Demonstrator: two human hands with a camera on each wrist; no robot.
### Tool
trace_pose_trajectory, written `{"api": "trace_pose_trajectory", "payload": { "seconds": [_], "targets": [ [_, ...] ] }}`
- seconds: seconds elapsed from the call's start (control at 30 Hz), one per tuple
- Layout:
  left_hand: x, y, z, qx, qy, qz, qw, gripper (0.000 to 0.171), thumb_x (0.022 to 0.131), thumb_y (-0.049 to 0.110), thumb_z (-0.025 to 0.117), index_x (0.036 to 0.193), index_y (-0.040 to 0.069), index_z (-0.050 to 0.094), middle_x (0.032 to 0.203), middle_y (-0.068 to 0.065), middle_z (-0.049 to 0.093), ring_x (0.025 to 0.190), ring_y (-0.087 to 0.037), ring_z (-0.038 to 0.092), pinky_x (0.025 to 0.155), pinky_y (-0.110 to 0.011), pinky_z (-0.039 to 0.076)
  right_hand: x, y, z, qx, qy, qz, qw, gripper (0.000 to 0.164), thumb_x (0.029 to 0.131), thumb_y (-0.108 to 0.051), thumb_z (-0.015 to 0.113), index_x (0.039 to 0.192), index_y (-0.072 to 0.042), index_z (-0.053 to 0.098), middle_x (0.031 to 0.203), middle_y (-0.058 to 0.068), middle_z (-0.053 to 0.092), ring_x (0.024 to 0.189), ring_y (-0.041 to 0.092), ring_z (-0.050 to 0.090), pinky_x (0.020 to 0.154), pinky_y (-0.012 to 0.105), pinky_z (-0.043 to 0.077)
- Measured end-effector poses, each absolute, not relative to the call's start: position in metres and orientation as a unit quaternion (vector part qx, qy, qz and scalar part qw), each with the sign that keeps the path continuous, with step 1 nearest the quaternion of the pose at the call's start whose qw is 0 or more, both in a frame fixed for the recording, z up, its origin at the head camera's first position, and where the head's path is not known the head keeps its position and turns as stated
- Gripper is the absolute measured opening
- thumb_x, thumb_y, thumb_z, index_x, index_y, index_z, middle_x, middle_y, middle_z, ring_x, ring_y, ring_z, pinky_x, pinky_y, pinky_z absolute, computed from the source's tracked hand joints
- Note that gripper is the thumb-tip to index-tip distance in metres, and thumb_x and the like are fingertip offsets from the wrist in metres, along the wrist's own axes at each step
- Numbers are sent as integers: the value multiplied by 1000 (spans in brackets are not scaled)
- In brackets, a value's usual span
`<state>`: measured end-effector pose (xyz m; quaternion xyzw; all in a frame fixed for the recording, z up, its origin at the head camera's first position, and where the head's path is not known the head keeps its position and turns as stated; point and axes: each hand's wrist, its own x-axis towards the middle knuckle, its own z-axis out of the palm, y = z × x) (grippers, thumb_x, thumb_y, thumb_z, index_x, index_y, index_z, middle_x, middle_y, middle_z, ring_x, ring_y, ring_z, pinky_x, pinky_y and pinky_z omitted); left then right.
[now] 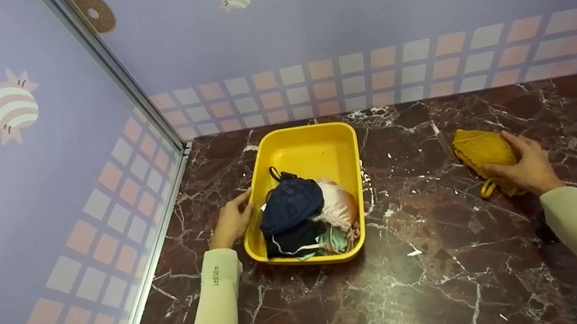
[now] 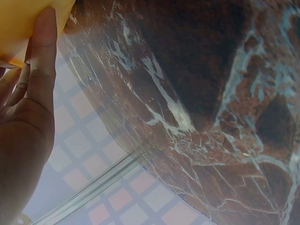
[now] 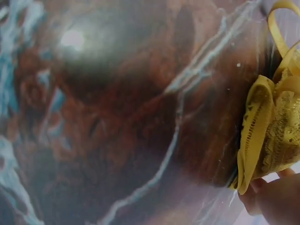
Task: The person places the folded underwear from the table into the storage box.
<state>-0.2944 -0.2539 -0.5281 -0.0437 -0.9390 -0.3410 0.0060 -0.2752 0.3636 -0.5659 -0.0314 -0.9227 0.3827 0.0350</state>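
On the right of the head view, my right hand [image 1: 530,164] grips a yellow lace bra [image 1: 484,151], thumb on the near side and fingers at the far edge. A loop of its strap hangs toward the table. In the right wrist view the bra [image 3: 276,126] shows its lace and folded edge, with part of the hand [image 3: 274,197] below. My left hand [image 1: 232,221] touches the left side of a yellow plastic bin [image 1: 304,154], fingers fairly straight against its wall in the left wrist view. Inside lie a navy bra [image 1: 294,203], a pale pink bra [image 1: 336,203] and other garments.
The dark red marbled tabletop [image 1: 423,278] runs back to a lilac wall [image 1: 303,24] with printed sweets and squares. A second patterned panel [image 1: 22,194] stands along the left, joined by a metal corner strip. A small dark object [image 1: 545,230] lies beside the right sleeve.
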Motion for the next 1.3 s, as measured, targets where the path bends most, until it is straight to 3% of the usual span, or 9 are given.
{"api": "trace_pose_trajectory", "payload": {
  "seconds": [0.17, 0.47, 0.67, 1.0, 1.3],
  "targets": [
    [-294, -253, -526, -48, -941, -336, 5, 43, 94, 10, 58, 137, 11, 52, 94, -10, 64, 81, -25, 58, 76, -39, 47, -275, 360, -570, -49, -923, 377, 48, 90, 82, -33, 75, 151, -10, 22, 144, 36, 11, 122, 63, 14, 92, 73, 12],
    [-293, -254, -528, -41, -942, -334, -8, 43, 96, 12, 56, 139, 12, 50, 95, -10, 63, 82, -25, 57, 77, -39, 46, -275, 355, -573, -46, -917, 386, 94, 82, 80, -4, 71, 150, -15, 30, 140, 30, 24, 121, 58, 27, 97, 66, 22],
    [-292, -254, -528, -47, -942, -333, 3, 43, 95, 10, 57, 138, 10, 51, 91, -9, 63, 76, -23, 56, 73, -38, 46, -275, 351, -573, -53, -908, 395, 130, 82, 81, 0, 68, 150, -21, 31, 142, 24, 27, 122, 55, 30, 98, 63, 24],
    [-293, -254, -527, -41, -937, -346, 5, 43, 95, 11, 57, 137, 12, 52, 92, -9, 64, 77, -23, 57, 72, -36, 47, -280, 340, -548, -1, -893, 397, 210, 81, 76, 10, 69, 145, -20, 42, 143, 19, 30, 129, 45, 28, 107, 52, 20],
    [-292, -253, -526, -45, -938, -343, 11, 42, 95, 11, 58, 137, 11, 53, 94, -9, 65, 81, -23, 59, 77, -39, 48, -280, 324, -514, 38, -884, 406, 230, 80, 76, 6, 73, 144, -24, 43, 142, 18, 31, 127, 45, 31, 104, 55, 24]
  ]
}}
